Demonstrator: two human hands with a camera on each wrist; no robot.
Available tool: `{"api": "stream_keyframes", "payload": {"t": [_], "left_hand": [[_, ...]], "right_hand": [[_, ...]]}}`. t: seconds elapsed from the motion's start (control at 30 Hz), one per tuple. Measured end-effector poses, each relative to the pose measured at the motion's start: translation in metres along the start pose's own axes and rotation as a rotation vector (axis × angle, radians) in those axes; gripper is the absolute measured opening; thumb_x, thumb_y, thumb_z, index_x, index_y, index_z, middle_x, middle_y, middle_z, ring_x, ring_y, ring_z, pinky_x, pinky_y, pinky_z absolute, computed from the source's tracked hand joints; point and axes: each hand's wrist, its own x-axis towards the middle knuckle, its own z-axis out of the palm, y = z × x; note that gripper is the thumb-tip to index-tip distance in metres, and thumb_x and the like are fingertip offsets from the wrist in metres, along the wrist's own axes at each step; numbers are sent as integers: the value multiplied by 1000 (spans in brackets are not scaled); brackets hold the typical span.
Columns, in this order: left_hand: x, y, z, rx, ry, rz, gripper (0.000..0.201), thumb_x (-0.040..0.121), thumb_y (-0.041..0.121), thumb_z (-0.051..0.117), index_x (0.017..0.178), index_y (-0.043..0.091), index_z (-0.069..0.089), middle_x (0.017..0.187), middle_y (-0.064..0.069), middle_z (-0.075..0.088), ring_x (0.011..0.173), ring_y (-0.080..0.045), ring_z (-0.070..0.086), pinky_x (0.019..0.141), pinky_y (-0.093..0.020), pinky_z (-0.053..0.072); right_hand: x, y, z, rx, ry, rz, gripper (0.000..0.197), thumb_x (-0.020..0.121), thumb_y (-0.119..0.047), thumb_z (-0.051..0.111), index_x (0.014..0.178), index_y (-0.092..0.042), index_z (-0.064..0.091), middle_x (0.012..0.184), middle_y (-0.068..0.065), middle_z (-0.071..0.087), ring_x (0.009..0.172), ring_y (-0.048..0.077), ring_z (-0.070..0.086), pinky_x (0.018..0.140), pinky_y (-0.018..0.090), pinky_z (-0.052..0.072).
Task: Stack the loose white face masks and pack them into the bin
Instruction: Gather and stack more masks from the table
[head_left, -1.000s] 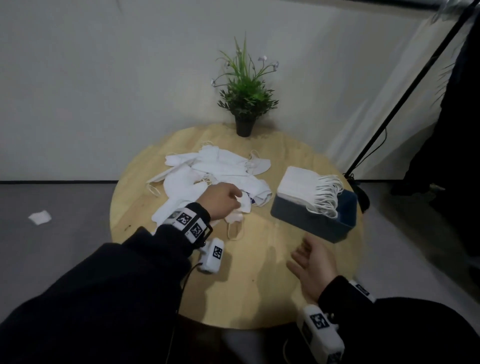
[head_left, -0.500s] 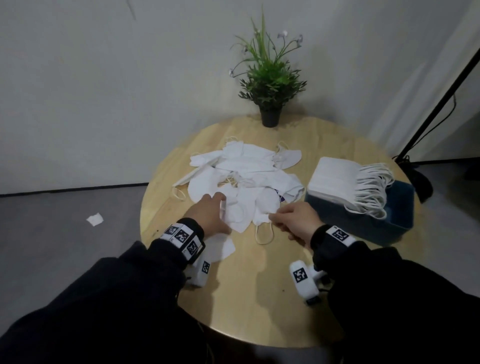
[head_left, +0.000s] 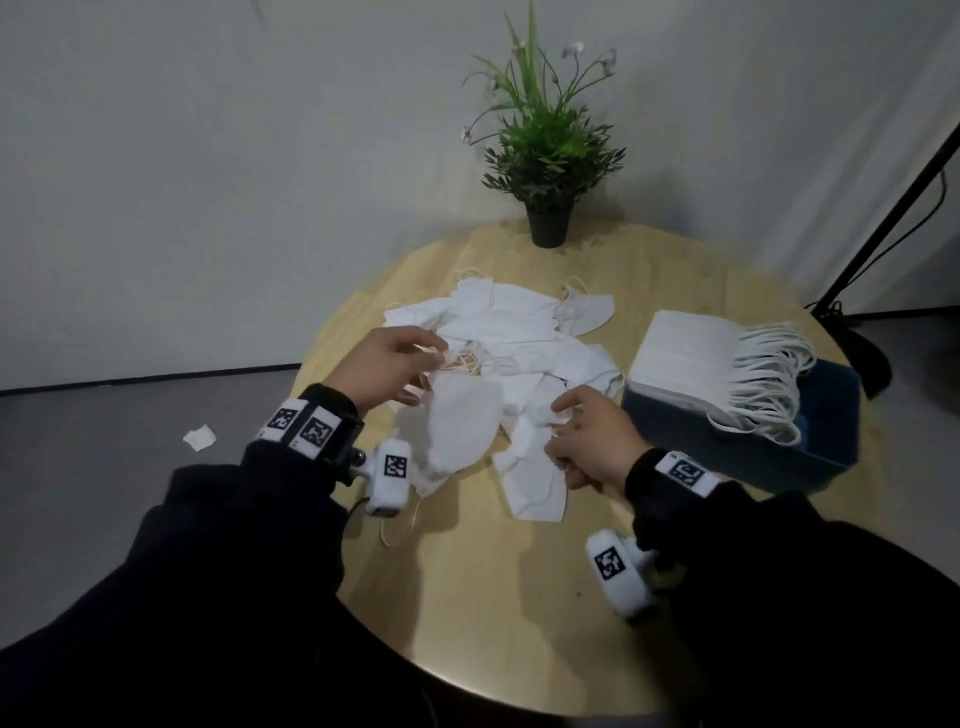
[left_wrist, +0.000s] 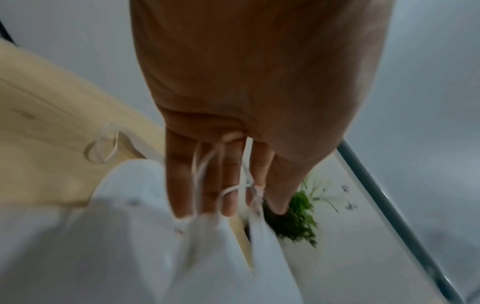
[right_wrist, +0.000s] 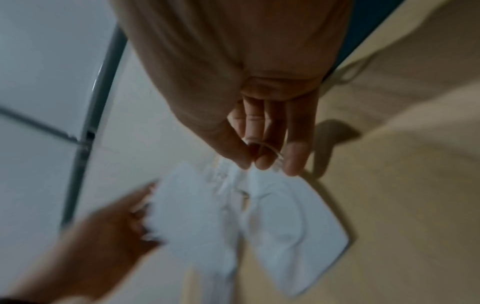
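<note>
Loose white face masks (head_left: 519, 332) lie in a heap at the middle of the round wooden table (head_left: 498, 597). My left hand (head_left: 426, 375) holds one mask (head_left: 460, 431) by its top edge and ear loops, so it hangs a little above the table. In the left wrist view the loops cross my fingers (left_wrist: 215, 185) and the mask (left_wrist: 130, 246) hangs below. My right hand (head_left: 558, 431) pinches a second mask (head_left: 530, 483) that lies on the table; thumb and fingertips (right_wrist: 262, 162) meet at its edge (right_wrist: 285, 226). A blue bin (head_left: 779, 457) at the right carries a stack of masks (head_left: 685, 358).
A potted green plant (head_left: 545, 156) stands at the table's far edge. A black stand pole (head_left: 893, 208) leans at the right, beyond the bin. A scrap of white paper (head_left: 200, 437) lies on the grey floor to the left. Bare wood shows near the front edge.
My left hand has raised a mask off the table. My right hand, which came in from the front right, has drawn another mask out of the heap toward me.
</note>
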Motion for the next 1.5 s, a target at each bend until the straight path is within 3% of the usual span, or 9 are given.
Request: {"api": "stream_keyframes", "payload": {"t": [0.13, 0.23, 0.4, 0.5, 0.67, 0.8, 0.93, 1.13, 1.5], "left_hand": [[19, -15, -16, 139, 164, -129, 17, 101, 34, 61, 105, 22, 73, 106, -2, 75, 85, -23, 76, 66, -33, 56], [24, -20, -6, 372, 59, -248, 14, 97, 22, 66, 98, 12, 75, 98, -9, 77, 80, -27, 75, 64, -33, 58], [13, -27, 22, 816, -123, -267, 54, 74, 39, 87, 112, 18, 56, 97, -1, 62, 87, -23, 64, 67, -33, 53], [11, -28, 28, 758, -124, -275, 71, 75, 28, 92, 132, 16, 51, 110, -2, 61, 101, -25, 63, 75, -33, 51], [4, -21, 19, 711, -101, -278, 23, 81, 24, 82, 83, 10, 64, 84, -8, 70, 68, -21, 63, 54, -27, 45], [-17, -27, 36, 790, -164, -244, 43, 78, 45, 82, 103, 17, 61, 91, -1, 67, 73, -17, 63, 55, -28, 46], [-15, -37, 54, 786, -146, -175, 51, 81, 30, 85, 110, 17, 46, 106, -4, 60, 83, -18, 57, 57, -28, 40], [-10, -24, 32, 638, 49, -90, 30, 85, 15, 73, 108, 19, 53, 105, -3, 66, 84, -18, 58, 59, -28, 40], [-27, 4, -15, 430, 318, 34, 27, 100, 30, 58, 120, 12, 62, 103, -4, 65, 95, -29, 60, 73, -34, 41]], "right_hand": [[-11, -21, -23, 317, -38, 39, 12, 94, -8, 62, 95, -16, 54, 66, 3, 41, 48, 16, 35, 46, 28, 31], [-10, -17, -34, -2, -64, 42, 23, 96, -34, 69, 89, -20, 52, 66, 3, 44, 46, 16, 37, 44, 23, 29], [-11, 5, -23, -774, -57, 48, 64, 95, -58, 60, 127, -4, 50, 126, 16, 63, 110, 33, 65, 84, 36, 55], [-11, 5, -29, -993, -20, 38, 61, 96, -61, 54, 125, -6, 53, 122, 14, 65, 105, 33, 66, 80, 37, 54], [-20, 0, -32, -1192, 2, 1, 60, 94, -70, 49, 108, -13, 62, 101, 7, 64, 91, 29, 66, 71, 33, 50], [-23, -4, -31, -1263, -22, 16, 43, 87, -58, 64, 97, -18, 56, 83, 0, 54, 81, 26, 62, 69, 33, 49], [-18, -3, -31, -1038, -16, -21, 35, 94, -52, 57, 98, -17, 59, 104, 7, 67, 88, 29, 66, 74, 35, 53], [-22, -16, -38, -368, 161, -296, 32, 92, -23, 59, 68, -12, 41, 63, 5, 49, 63, 28, 49, 58, 37, 36], [-41, -41, -42, 415, 211, -312, 40, 89, 8, 54, 65, -15, 31, 72, 8, 28, 52, 28, 52, 42, 22, 44]]}}
